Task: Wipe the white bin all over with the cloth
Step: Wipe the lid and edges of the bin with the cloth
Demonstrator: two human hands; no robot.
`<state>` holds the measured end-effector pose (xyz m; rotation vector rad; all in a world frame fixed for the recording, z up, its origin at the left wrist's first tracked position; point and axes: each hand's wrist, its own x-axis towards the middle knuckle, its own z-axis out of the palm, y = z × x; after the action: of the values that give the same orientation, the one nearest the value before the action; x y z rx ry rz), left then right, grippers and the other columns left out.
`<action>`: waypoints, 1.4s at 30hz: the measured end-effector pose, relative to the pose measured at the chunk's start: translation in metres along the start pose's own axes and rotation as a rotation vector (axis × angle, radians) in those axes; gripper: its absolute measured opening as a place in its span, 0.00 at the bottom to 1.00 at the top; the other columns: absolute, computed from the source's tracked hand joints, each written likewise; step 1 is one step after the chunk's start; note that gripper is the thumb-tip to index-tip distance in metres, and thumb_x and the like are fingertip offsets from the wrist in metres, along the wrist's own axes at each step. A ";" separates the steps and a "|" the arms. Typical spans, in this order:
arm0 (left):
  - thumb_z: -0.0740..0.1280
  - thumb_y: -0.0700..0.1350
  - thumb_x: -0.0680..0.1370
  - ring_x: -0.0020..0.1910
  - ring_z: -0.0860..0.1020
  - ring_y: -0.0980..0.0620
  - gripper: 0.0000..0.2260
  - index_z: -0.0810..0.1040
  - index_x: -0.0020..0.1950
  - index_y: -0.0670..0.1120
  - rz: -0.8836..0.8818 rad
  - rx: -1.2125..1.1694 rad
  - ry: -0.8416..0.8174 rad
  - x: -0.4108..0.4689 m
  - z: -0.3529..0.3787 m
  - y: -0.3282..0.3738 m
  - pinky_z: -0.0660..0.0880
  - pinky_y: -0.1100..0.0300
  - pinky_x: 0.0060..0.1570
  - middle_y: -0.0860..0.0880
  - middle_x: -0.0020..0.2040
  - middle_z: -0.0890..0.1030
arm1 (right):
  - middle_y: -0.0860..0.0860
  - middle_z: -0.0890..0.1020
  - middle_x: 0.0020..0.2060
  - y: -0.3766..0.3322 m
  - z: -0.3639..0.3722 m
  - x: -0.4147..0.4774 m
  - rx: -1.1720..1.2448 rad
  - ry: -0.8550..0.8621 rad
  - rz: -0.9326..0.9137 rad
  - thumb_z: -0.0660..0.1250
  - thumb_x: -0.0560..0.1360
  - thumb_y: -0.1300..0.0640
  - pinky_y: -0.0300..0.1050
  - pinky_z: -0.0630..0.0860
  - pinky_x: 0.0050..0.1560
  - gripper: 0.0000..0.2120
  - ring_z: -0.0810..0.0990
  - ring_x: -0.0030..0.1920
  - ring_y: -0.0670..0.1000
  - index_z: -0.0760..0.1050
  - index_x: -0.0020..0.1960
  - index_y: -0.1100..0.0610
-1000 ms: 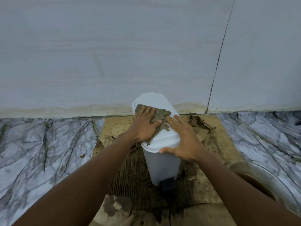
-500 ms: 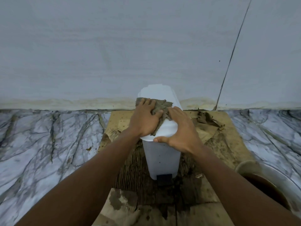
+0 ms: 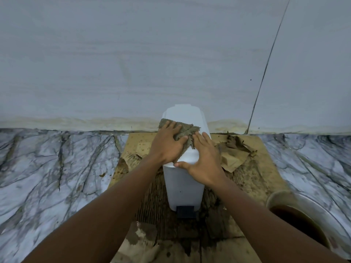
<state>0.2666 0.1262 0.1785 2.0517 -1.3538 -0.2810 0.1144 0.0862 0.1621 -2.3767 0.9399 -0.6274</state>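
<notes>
A metal bowl (image 3: 328, 219) of brown water sits at the near right on the marble floor (image 3: 57, 168). Just beyond it the white bin (image 3: 183, 185) stands upright on soaked cardboard (image 3: 256, 179), its dark pedal (image 3: 185, 211) facing the person and its back close to the wall (image 3: 133, 63). Both hands rest on the lid (image 3: 182, 114). The right hand (image 3: 204, 162) lies flat along the lid's right side, fingers straight, thumb spread across the near rim, gripping nothing. The left hand (image 3: 167, 147) is spread flat with straight fingers, pressing the brown cloth (image 3: 185, 130) onto the left and middle of the lid. Over the past second little has shifted: the cloth sits on much the same patch, the right-hand fingertips still touch its edge, and the far end of the lid still shows bare white. That suggests the wipe remains at the lid stage, with the right hand steadying the bin. The front, the sides and the pedal look not yet reached, so most of the job seems still ahead.
</notes>
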 end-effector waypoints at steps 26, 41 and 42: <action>0.60 0.64 0.78 0.67 0.72 0.49 0.26 0.75 0.71 0.52 0.248 -0.178 0.431 0.125 0.006 -0.034 0.68 0.43 0.68 0.50 0.67 0.76 | 0.53 0.81 0.57 0.026 -0.039 0.178 0.006 0.010 -0.128 0.69 0.74 0.46 0.52 0.73 0.55 0.17 0.77 0.57 0.57 0.78 0.59 0.53; 0.60 0.54 0.84 0.82 0.43 0.40 0.33 0.51 0.82 0.40 0.319 0.065 0.543 0.083 0.094 -0.067 0.55 0.40 0.79 0.37 0.83 0.46 | 0.42 0.81 0.58 0.053 -0.038 0.200 0.344 0.127 -0.076 0.74 0.74 0.44 0.50 0.75 0.64 0.16 0.78 0.59 0.45 0.80 0.60 0.44; 0.59 0.55 0.83 0.82 0.44 0.39 0.33 0.51 0.82 0.40 0.318 0.098 0.541 0.079 0.097 -0.068 0.56 0.37 0.77 0.37 0.83 0.47 | 0.42 0.81 0.58 0.052 -0.037 0.201 0.360 0.130 -0.064 0.74 0.74 0.44 0.49 0.75 0.64 0.16 0.78 0.59 0.45 0.80 0.60 0.44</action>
<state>0.3028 0.0343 0.0751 1.7681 -1.3274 0.4559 0.1988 -0.1023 0.2052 -2.0700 0.7334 -0.9035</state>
